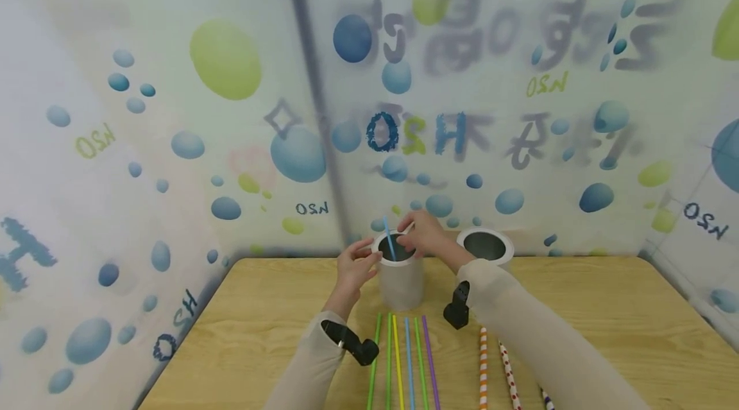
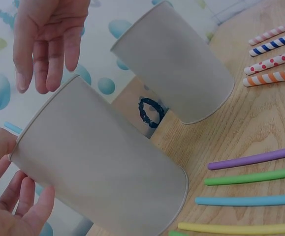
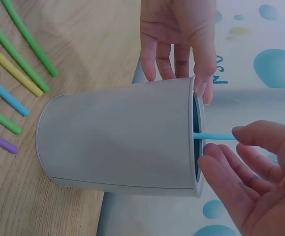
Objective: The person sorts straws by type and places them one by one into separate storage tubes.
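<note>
A light blue straw (image 1: 389,238) leans in the left of two white-grey cans (image 1: 401,281), its upper end above the rim. My right hand (image 1: 426,234) is over this can's opening, right of the straw, fingers loosely bent; a gap shows between hand and straw in the head view. In the right wrist view, a finger of the right hand (image 3: 260,172) overlaps the straw's outer end. At the can's left side, my left hand (image 1: 353,269) rests thumb and fingertips at the rim, with the other fingers loose below.
A second can (image 1: 486,246) stands to the right, behind my right forearm. Thin green, yellow, blue and purple straws (image 1: 409,358) lie in a row on the wooden table (image 1: 242,333). Patterned paper straws (image 1: 484,365) lie further right, partly hidden by my right sleeve. A printed wall (image 1: 508,108) rises behind.
</note>
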The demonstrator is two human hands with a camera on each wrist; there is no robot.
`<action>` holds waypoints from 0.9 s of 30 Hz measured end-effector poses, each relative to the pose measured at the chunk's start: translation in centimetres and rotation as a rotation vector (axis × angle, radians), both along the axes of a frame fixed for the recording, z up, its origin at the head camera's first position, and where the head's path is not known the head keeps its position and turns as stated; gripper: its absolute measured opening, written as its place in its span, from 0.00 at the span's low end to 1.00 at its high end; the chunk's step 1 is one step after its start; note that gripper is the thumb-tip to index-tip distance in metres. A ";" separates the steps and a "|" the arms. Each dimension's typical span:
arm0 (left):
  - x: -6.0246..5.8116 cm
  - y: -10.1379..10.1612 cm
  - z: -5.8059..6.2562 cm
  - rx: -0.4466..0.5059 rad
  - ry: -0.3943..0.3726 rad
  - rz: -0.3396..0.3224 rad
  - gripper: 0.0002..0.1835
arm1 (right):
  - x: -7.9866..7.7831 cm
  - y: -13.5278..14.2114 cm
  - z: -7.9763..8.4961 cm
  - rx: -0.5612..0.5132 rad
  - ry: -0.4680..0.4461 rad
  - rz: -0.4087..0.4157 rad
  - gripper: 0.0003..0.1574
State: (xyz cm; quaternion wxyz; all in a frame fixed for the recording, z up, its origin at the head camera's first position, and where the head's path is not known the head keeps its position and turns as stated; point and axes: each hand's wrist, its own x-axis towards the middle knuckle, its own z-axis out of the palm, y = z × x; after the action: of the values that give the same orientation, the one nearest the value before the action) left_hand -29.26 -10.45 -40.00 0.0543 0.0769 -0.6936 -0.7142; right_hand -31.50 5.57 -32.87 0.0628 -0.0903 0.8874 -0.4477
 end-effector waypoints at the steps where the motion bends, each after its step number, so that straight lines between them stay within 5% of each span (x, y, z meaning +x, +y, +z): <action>1: 0.0 0.0 0.0 0.000 0.000 -0.003 0.20 | 0.2 0.1 0.0 -0.010 0.001 0.007 0.12; 8: 0.1 0.0 0.0 -0.014 0.011 -0.010 0.20 | 1.8 1.3 -1.0 -0.140 0.011 0.096 0.12; 19: -0.1 0.0 -0.4 -0.015 0.014 0.001 0.20 | 4.2 2.8 -3.3 -0.120 0.048 0.175 0.05; 27: -0.2 -0.1 -0.5 -0.017 0.006 0.001 0.20 | 5.6 4.0 -6.3 -0.150 -0.030 0.183 0.08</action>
State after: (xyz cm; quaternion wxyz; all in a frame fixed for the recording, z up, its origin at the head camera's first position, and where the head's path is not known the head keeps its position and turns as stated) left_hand -29.43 -10.53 -40.51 0.0576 0.0745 -0.6994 -0.7085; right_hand -25.88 9.52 -39.14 0.1097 -0.1686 0.8384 -0.5066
